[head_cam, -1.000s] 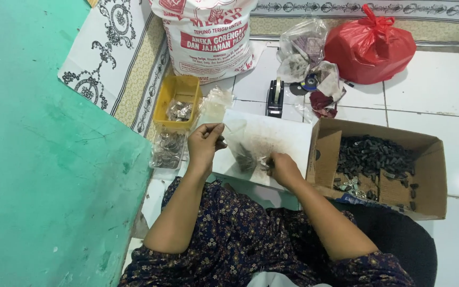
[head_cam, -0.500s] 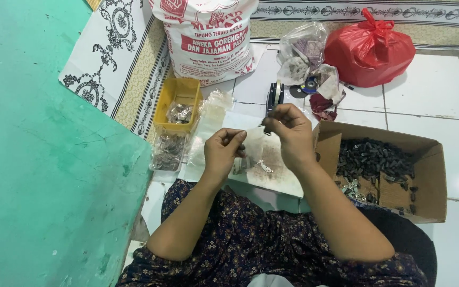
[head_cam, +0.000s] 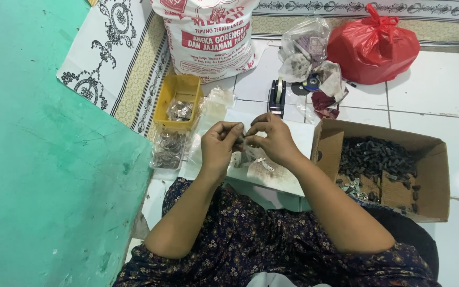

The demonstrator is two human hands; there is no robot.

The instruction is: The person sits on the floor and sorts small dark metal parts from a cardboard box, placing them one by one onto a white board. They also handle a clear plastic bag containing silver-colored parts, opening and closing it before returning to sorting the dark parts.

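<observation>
Both hands are raised together above the white flat board worktop (head_cam: 293,135), fingertips meeting at one spot. The left hand (head_cam: 220,143) is pinched shut on a small dark part (head_cam: 241,140); the right hand (head_cam: 274,139) is pinched on the same piece from the other side. The part sits between the two hands, equally near both, just right of the left fingertips and just left of the right ones. It is too small to tell its long axis.

Below the hands, on the board, lies a small heap of silvery metal bits (head_cam: 256,162); count not readable.

Counts: one yellow plastic tray (head_cam: 179,87) on the far left holding shiny metal pieces; one clear plastic bag of metal pieces (head_cam: 170,149) just near of the tray; one black tape dispenser (head_cam: 277,95) far of the hands; one open brown cardboard box (head_cam: 431,175) on the right, holding many small black pieces (head_cam: 375,157), too many to count; one red plastic bag (head_cam: 374,48) far right; one large white printed sack (head_cam: 208,34) far centre; one crumpled clear bag (head_cam: 304,50) beside the red one.

A turquoise wall surface (head_cam: 49,175) fills the left side. White tiled floor (head_cam: 442,85) underneath everything.
</observation>
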